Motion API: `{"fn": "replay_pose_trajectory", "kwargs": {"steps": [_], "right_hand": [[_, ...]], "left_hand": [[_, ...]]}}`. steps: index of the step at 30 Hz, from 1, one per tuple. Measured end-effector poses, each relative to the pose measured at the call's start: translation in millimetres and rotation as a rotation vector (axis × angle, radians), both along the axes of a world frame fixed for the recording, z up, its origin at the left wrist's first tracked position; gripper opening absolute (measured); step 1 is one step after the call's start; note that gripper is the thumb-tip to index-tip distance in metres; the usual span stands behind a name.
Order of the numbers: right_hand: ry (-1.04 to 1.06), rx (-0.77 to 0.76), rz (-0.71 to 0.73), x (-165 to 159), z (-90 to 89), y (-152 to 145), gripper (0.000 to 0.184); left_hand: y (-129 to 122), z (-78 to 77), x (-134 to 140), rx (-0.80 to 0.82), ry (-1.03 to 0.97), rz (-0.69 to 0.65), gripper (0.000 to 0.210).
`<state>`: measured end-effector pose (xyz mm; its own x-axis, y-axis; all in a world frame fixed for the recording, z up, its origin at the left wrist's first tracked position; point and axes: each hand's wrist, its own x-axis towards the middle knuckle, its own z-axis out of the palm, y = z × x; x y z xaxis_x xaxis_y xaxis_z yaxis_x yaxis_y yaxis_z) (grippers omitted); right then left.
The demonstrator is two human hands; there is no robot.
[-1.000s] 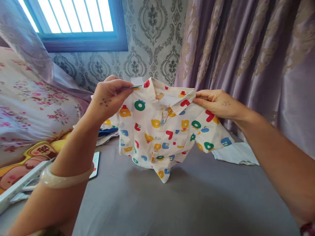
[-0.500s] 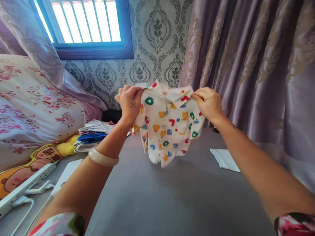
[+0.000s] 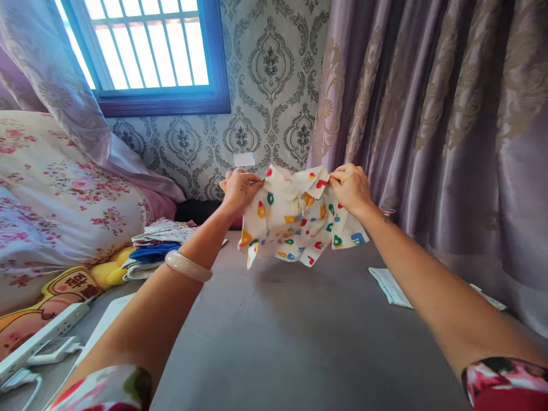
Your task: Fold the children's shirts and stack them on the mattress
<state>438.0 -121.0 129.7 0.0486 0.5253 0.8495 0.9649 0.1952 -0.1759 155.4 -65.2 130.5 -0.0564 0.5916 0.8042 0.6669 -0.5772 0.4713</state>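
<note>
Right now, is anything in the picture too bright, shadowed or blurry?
In the head view, the window is washed out to white, with a bluish glow along its frame; in the head view, a soft shadow falls on the grey sheet below the shirt; also in the head view, the shirt's middle looks slightly smeared, the wallpaper crisper.

Sleeves (image 3: 507,379) are red floral; the bangle (image 3: 188,266) pale; the left hand (image 3: 240,189) dotted.
</note>
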Motion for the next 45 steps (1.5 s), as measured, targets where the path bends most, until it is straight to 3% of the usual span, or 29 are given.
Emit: {"fn": "replay_pose_trajectory", "kwargs": {"steps": [4, 10, 18, 26, 33, 38, 42, 45], "right_hand": [[0.055, -0.106, 0.032, -2, -0.7, 5, 0.022], [0.204, -0.096, -0.052, -9, -1.3, 10, 0.023], [0.174, -0.055, -0.124, -27, -4.4, -2, 0.032], [0.012, 0.001, -0.137, -35, -7.0, -47, 0.039], [-0.285, 0.031, -0.219, -45, 0.3, -132, 0.037], [-0.405, 0.109, -0.187, -58, 26.9, -175, 0.04], [-0.43, 0.059, -0.047, -57, 47.5, -163, 0.041], [-0.46, -0.06, -0.024, -54, 42.7, -135, 0.034]], "left_hand": [[5, 2.3, 9, -0.078, -0.034, 0.007, 0.013], [7, 0.0, 18, -0.17, -0.1, -0.001, 0.017], [-2, -7.3, 24, 0.012, -0.149, -0.008, 0.018], [-59, -14.3, 11, 0.275, -0.075, 0.107, 0.014], [-137, -22.5, -31, 0.334, 0.065, 0.2, 0.022], [-187, -3.4, -57, 0.381, 0.077, 0.228, 0.022], [-187, 20.0, -65, 0.37, 0.173, 0.31, 0.023], [-161, 15.1, -64, 0.271, 0.262, 0.308, 0.02]]}}
